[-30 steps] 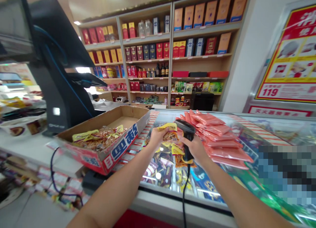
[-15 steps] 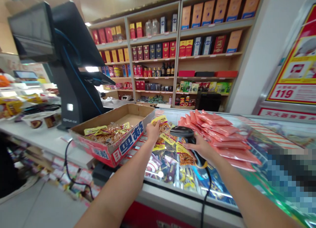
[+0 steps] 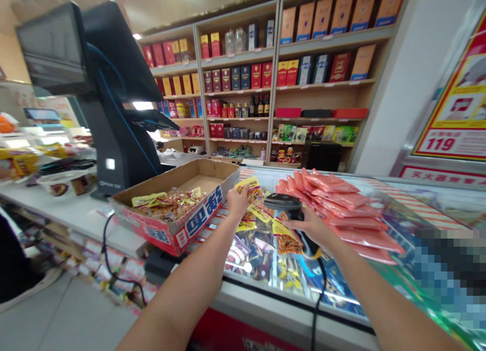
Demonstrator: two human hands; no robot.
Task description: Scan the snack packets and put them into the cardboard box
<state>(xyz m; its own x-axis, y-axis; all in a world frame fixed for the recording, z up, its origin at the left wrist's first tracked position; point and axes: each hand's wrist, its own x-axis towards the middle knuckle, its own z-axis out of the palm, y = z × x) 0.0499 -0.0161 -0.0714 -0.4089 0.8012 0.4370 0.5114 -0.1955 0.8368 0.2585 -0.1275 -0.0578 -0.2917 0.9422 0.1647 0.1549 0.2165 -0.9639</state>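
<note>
My left hand (image 3: 238,202) pinches a small yellow-topped snack packet (image 3: 250,189) and holds it up just right of the cardboard box (image 3: 207,217). My right hand (image 3: 309,224) grips a black barcode scanner (image 3: 288,206) by its handle, its head lying level and close to the packet. The scanner's cable (image 3: 315,310) hangs down over the counter edge. More yellow snack packets (image 3: 283,239) lie on the glass counter (image 3: 266,270) under my hands. The box holds several of the same packets (image 3: 167,204).
A fanned stack of pink packets (image 3: 341,214) lies right of the scanner. A black register stand with a screen (image 3: 102,92) rises at left on the white counter (image 3: 72,211). Shelves of boxed goods and bottles (image 3: 266,77) fill the back wall. A red poster (image 3: 455,113) hangs at right.
My left hand lifted the packet off the pile toward the box's corner. The scanner tipped from upright to level in my right hand. The view swung to the left.
</note>
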